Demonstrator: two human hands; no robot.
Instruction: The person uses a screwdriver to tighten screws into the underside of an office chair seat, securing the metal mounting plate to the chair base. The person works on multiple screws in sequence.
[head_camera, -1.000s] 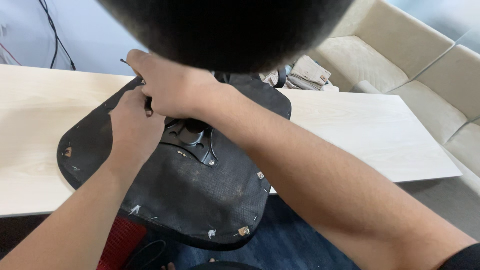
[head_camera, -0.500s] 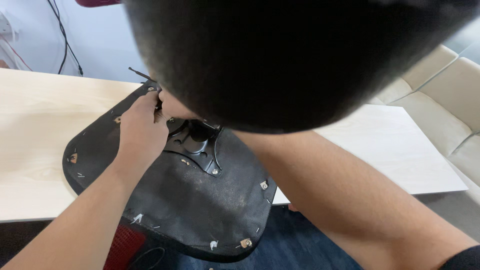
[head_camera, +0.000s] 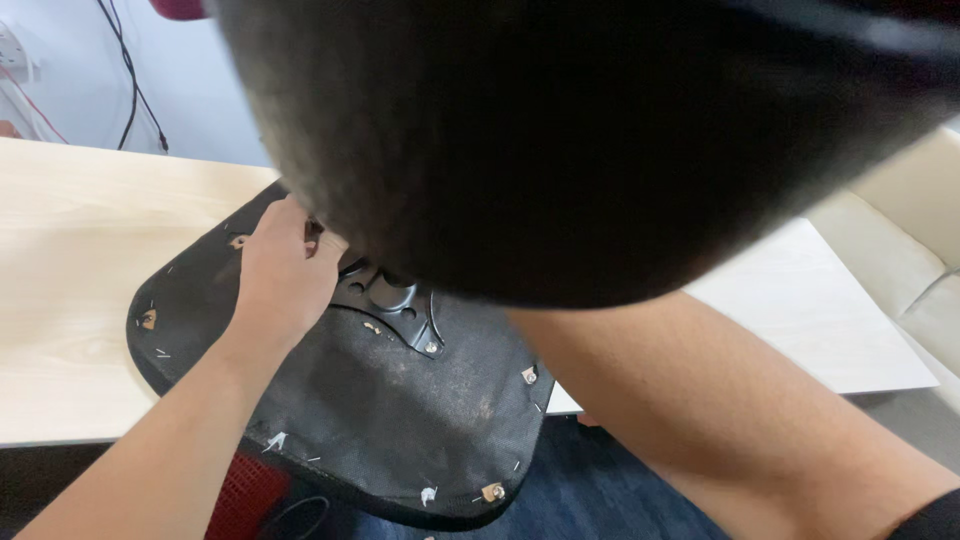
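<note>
Pale wood-grain table (head_camera: 70, 260) spans the frame, left to right. White wall behind it; black cables (head_camera: 125, 75) hang down the wall at upper left. A white socket (head_camera: 12, 50) sits at the left edge, partly cut off. Cream sofa (head_camera: 915, 250) at right, just beyond the table end. Dark blue floor covering (head_camera: 590, 490) below the table edge. Red mesh object (head_camera: 245, 495) at bottom, partly hidden
</note>
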